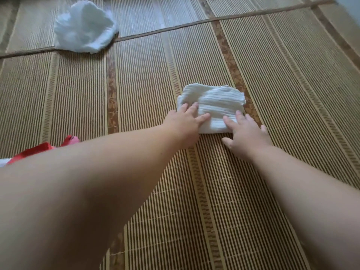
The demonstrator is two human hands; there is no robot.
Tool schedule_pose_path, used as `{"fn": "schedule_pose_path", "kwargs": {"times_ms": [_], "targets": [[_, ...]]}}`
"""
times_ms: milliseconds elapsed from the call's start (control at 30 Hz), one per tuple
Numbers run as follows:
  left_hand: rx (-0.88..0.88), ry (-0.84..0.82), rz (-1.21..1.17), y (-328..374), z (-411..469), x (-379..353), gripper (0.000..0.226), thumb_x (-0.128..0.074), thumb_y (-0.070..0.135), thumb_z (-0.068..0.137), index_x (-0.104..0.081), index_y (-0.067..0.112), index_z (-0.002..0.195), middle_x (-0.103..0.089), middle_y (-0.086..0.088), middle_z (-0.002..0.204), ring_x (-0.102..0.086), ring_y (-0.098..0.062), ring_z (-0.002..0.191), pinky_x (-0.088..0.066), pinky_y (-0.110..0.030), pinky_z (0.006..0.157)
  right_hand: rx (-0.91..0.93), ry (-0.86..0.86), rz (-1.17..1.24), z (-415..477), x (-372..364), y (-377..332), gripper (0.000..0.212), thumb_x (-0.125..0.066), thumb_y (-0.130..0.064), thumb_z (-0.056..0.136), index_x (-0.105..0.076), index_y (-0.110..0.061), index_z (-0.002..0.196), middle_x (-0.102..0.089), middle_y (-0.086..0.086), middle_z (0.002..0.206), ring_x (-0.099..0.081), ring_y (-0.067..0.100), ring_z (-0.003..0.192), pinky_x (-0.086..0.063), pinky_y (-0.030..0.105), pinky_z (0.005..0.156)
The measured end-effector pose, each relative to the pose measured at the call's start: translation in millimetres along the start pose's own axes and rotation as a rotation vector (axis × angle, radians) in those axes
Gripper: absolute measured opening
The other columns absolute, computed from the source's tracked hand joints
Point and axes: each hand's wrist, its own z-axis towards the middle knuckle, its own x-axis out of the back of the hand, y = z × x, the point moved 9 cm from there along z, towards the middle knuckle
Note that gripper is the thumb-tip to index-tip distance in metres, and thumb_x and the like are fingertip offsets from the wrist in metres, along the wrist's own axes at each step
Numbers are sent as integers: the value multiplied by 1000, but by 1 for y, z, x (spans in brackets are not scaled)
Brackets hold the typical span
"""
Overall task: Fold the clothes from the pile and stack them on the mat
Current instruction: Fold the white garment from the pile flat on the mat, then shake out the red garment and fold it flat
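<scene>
A small folded white ribbed cloth (216, 103) lies flat on the striped bamboo mat (292, 94), a little right of centre. My left hand (187, 121) rests on the cloth's left near corner with straight fingers pressing it down. My right hand (245, 133) lies with straight fingers touching the cloth's near right edge, its palm on the mat. A crumpled white garment (83, 26) sits at the far left, across the mat's seam. Red cloth (41, 149) shows at the left edge, mostly hidden behind my left forearm.
A dark seam (194, 23) between two mats runs across the far part of the view. Bare mat stretches to the right of the folded cloth and between my two forearms.
</scene>
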Motion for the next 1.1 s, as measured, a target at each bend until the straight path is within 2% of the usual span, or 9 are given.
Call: {"fn": "schedule_pose_path", "kwargs": {"times_ms": [200,367,633,733,800,900,967,1033,1100], "targets": [[14,-25,-200,-2,-69,-22,74,-48,35,91,-5,37,152,12,-6,161,11,-26,148,-8,-53,118,16,160,160,-44,12,-30,72,-53,-42,90,-18,-27,151,-11,6,160,-3,25,147,-15,55,114],[85,-76,-192,-44,-149,-46,76,-51,32,90,-7,38,152,15,-3,161,15,-26,147,-3,-55,117,206,26,206,-88,-3,-114,74,-54,-45,90,-15,-33,151,-7,-1,161,-1,19,148,-13,47,117],[581,-111,-179,-203,-279,-71,81,-45,57,88,-4,32,153,6,-7,162,3,-32,148,-10,-58,115,514,-116,349,-126,-17,-299,73,-55,-49,90,-13,-41,149,-14,-7,159,-8,14,147,-16,46,119],[733,-169,-271,-248,-311,-83,74,-47,67,83,-26,35,147,-5,-11,160,-9,-37,145,-21,-55,112,612,-150,297,-126,-23,-360,62,-49,-41,95,-15,-46,147,-14,-4,160,-10,19,147,-17,49,118],[743,-239,-316,-263,-320,-92,54,-48,65,82,-49,37,127,-28,-10,146,-22,-35,138,-31,-51,107,641,-183,173,-121,-33,-390,62,-47,-28,96,-16,-48,146,-9,0,161,-7,23,147,-18,51,116],[652,-299,-286,-270,-323,-97,38,-52,56,84,-61,32,112,-48,-4,124,-39,-29,124,-40,-41,95,606,-289,-5,-112,-53,-416,53,-45,-27,94,-32,-46,142,0,5,161,-3,32,146,-20,56,113],[593,-209,-322,-269,-318,-84,30,-56,49,86,-63,24,102,-59,-5,113,-52,-26,110,-42,-33,81,564,-291,-45,-107,-56,-418,40,-49,-39,92,-49,-36,132,-15,8,157,-13,35,143,-23,59,110],[537,-94,-527,-264,-316,-64,25,-59,43,88,-61,18,87,-66,-4,96,-59,-22,89,-41,-28,67,564,-213,-34,-108,-43,-413,33,-54,-44,88,-61,-29,116,-46,4,134,-39,31,128,-36,57,103],[505,4,-765,-263,-320,-41,28,-63,42,86,-58,19,73,-63,4,73,-57,-11,66,-39,-25,55,557,-126,139,-112,-10,-398,13,-58,-38,85,-62,-26,88,-60,-6,98,-58,20,96,-50,48,88]]}}
